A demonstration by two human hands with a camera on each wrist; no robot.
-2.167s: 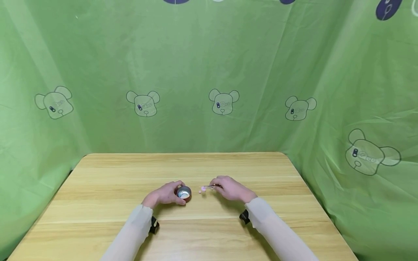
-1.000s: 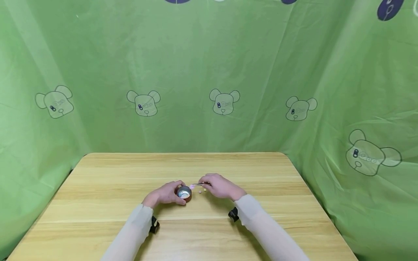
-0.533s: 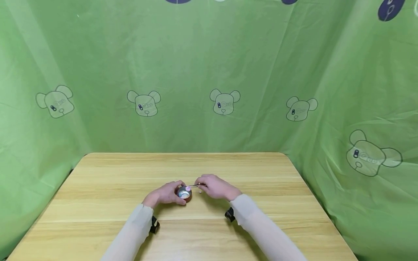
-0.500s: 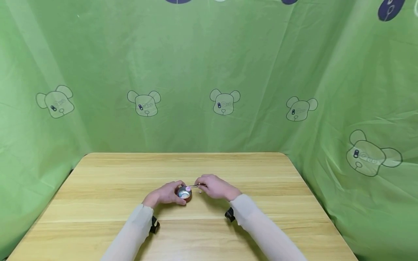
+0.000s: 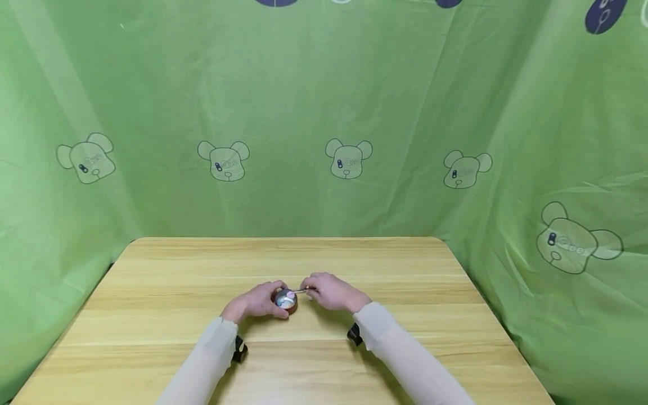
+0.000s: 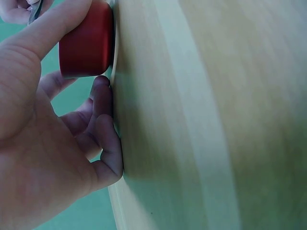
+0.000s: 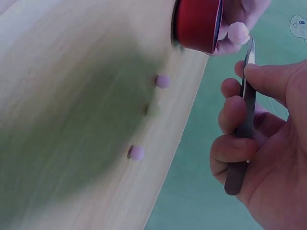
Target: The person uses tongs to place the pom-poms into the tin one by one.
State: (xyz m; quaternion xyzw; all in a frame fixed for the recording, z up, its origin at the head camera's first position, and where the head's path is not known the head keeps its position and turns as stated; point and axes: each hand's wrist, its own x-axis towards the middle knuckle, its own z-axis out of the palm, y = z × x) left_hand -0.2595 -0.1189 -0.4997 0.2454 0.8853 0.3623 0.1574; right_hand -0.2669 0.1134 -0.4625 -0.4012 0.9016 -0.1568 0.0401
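My left hand (image 5: 256,300) grips a small round red tin (image 6: 85,45) on the wooden table, thumb and fingers around its side. The tin is silvery inside, with something pale and shiny at its bottom in the head view. My right hand (image 5: 333,292) holds metal tweezers (image 7: 246,112) between thumb and curled fingers. At the tips of the tweezers is a pale pink ball (image 7: 238,33). In the head view this ball overlaps the far right part of the tin's opening; in the right wrist view it is beside the rim.
On the table (image 5: 202,270) near the tin lie a purple ball (image 7: 163,81), a pale green ball (image 7: 154,110) and a pinkish-purple ball (image 7: 137,153). In the head view my right hand mostly hides them. A green curtain (image 5: 283,84) stands behind and beside the table.
My right hand has moved left, carrying the pink ball in the tweezers from beside the loose balls to over the tin's opening. My left hand and the tin have stayed in place.
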